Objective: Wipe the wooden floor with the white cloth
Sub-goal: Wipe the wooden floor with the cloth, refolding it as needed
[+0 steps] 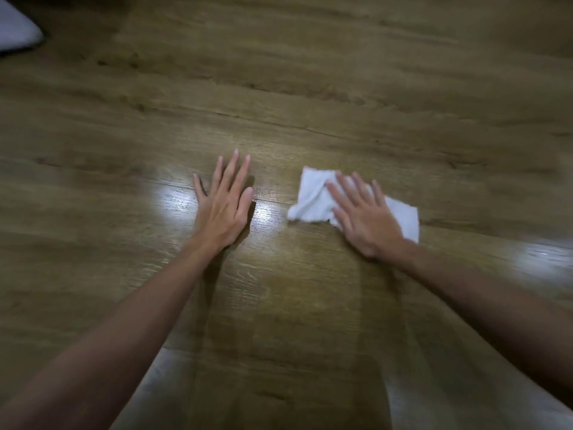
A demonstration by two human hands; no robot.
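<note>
Right hand (367,217) flat, fingers straight, hiding part of white cloth (313,198); left hand (223,206) flat on wooden floor (310,88).

White cloth (313,201) on brown, dark-grained wooden floor (310,72); pale grey-white object (15,29) at corner

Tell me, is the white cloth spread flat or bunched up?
Partly bunched: the white cloth shows creases and a ragged outline, pressed to the wooden floor under the flat right hand.
</note>
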